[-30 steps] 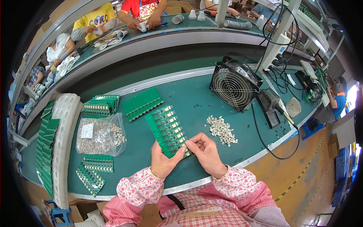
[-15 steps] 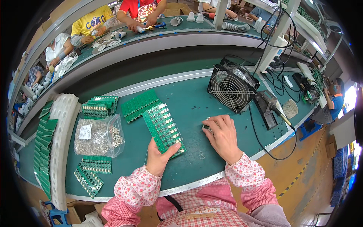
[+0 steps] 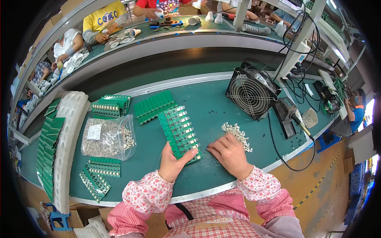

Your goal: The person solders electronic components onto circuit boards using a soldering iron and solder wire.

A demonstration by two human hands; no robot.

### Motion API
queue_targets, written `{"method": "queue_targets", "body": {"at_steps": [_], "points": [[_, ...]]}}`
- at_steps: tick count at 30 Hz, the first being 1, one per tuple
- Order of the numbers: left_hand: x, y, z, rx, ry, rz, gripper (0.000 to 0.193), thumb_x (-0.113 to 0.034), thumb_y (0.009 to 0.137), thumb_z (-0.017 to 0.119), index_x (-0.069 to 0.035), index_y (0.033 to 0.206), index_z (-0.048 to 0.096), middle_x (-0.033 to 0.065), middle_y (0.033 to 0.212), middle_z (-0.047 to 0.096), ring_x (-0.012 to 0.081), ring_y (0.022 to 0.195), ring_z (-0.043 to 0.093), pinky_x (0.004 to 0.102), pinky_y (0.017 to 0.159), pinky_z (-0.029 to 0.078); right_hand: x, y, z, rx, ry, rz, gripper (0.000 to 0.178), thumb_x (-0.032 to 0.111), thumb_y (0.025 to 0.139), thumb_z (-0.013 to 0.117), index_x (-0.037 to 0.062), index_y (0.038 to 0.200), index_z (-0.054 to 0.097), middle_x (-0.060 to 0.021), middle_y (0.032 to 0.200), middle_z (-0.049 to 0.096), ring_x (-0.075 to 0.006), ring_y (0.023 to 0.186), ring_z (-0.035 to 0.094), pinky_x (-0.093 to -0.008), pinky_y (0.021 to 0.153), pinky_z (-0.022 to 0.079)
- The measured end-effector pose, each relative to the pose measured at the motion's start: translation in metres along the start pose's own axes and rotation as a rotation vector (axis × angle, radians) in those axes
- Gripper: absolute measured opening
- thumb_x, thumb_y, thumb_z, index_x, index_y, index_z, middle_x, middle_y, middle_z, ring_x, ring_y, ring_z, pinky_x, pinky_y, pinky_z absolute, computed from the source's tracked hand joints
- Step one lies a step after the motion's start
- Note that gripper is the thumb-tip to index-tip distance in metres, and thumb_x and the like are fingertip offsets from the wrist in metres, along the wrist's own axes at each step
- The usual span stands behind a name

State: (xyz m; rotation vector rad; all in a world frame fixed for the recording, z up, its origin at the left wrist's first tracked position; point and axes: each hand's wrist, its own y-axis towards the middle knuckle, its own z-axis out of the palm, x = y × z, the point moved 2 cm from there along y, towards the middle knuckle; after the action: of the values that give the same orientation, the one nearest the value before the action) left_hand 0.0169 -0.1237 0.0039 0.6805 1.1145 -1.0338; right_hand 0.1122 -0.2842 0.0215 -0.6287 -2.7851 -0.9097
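My left hand grips the lower end of a green circuit board panel, thumb on top. Small white connectors with metal pins line the panel's right edge. Just right of its lower end is my right hand, its fingers drawn together in a pinch over the mat. Whatever may be between those fingertips is hidden. Behind that hand lies a loose pile of small white connectors. Another stack of green panels touches the far side of the held panel or lies just behind it; I cannot tell which.
To the left are a clear bag of small parts, populated boards, more boards and a white foam strip. A black fan and a soldering iron with its cable stand right. Co-workers sit across the far bench.
My right hand has come left and nearer to me, off the connector pile, toward the held panel. The pile now shows. My left hand keeps its grip. The whole view has shifted slightly.
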Motion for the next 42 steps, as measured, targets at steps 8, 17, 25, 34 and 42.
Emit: {"method": "queue_targets", "body": {"at_steps": [8, 17, 25, 34, 42], "points": [[0.0, -0.002, 0.0, 0.019, 0.02, 0.006, 0.042, -0.002, 0.079, 0.072, -0.001, 0.115, 0.05, 0.0044, 0.102, 0.062, 0.0111, 0.09, 0.061, 0.0266, 0.079, 0.051, 0.002, -0.008, -0.003, -0.01, 0.363, 0.285, 0.008, 0.007, 0.076, 0.071, 0.0057, 0.083, 0.066, -0.0047, 0.079, 0.062, -0.0178, 0.076, 0.058, -0.0283, 0.068, 0.048], [0.001, -0.001, 0.001, 0.002, 0.078, 0.081, 0.039, -0.001, 0.08, 0.071, -0.002, 0.112, 0.05, 0.0043, 0.099, 0.062, 0.0107, 0.087, 0.06, 0.0258, 0.076, 0.05, 0.018, -0.007, 0.015, 0.12, 1.388, 0.843, 0.021, 0.019, 0.089, 0.065, -0.001, 0.095, 0.063, -0.003, 0.091, 0.064, -0.0068, 0.082, 0.056, -0.0223, 0.069, 0.048], [0.0, -0.003, 0.0, -0.01, 0.101, 0.106, 0.037, -0.001, 0.079, 0.071, -0.001, 0.11, 0.05, 0.0039, 0.097, 0.062, 0.0104, 0.085, 0.06, 0.0254, 0.075, 0.049, 0.021, -0.006, 0.017, 0.136, 1.436, 0.905, 0.022, 0.022, 0.09, 0.064, 0.0008, 0.097, 0.06, -0.0023, 0.091, 0.063, -0.0064, 0.081, 0.056, -0.0221, 0.067, 0.048], [-0.003, -0.004, 0.006, -0.001, 0.149, 0.126, 0.035, -0.001, 0.079, 0.07, -0.001, 0.109, 0.052, 0.0043, 0.097, 0.063, 0.0099, 0.085, 0.061, 0.025, 0.075, 0.05, 0.025, -0.011, 0.025, 0.027, 1.312, 0.802, 0.013, 0.009, 0.09, 0.061, 0.0, 0.094, 0.052, -0.0034, 0.09, 0.06, -0.0058, 0.082, 0.056, -0.021, 0.073, 0.047], [-0.002, 0.0, 0.004, 0.032, 0.037, 0.094, 0.043, 0.001, 0.078, 0.071, -0.002, 0.114, 0.048, 0.0046, 0.101, 0.061, 0.0117, 0.088, 0.061, 0.0265, 0.078, 0.051, 0.012, -0.002, 0.015, 0.006, 0.989, 0.659, 0.019, 0.017, 0.089, 0.064, -0.0003, 0.094, 0.058, -0.0061, 0.086, 0.062, -0.0109, 0.078, 0.059, -0.0267, 0.071, 0.048]]}}
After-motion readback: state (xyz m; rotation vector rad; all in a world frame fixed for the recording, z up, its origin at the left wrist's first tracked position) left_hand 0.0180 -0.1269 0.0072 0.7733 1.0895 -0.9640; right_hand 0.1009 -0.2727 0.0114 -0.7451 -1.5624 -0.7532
